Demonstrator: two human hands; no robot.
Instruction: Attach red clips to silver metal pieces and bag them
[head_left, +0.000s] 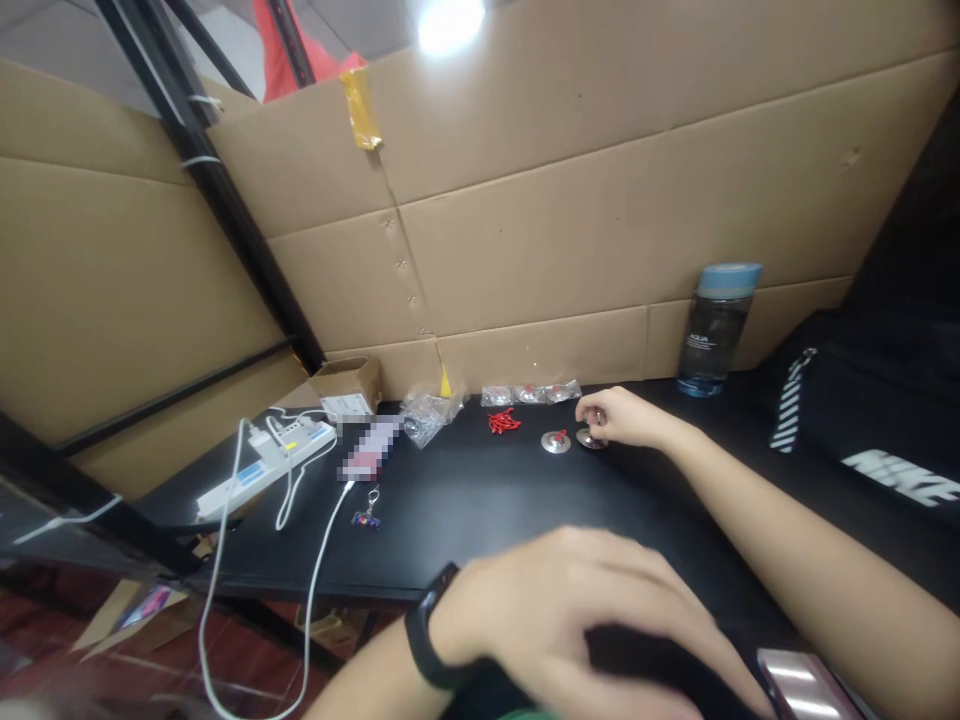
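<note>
My right hand [609,416] reaches to the back of the black table, its fingers pinched on a round silver metal disc [592,440]. Just left of it lies a second silver disc [556,441] with a red cord at its middle. A small pile of red cords [503,421] sits further left. Behind them, several clear packets [529,394] stand in a row against the cardboard. My left hand [600,620], with a black wristband, is low in the foreground, slightly blurred, fingers spread and curved, holding nothing visible.
A blue-lidded bottle [716,330] and a black bag [885,430] stand at the right. At the left are a power strip [262,470] with white cables, a phone [373,447], a keyring [367,515], crumpled plastic [429,415] and a small box [349,385]. Cardboard [525,240] walls the back.
</note>
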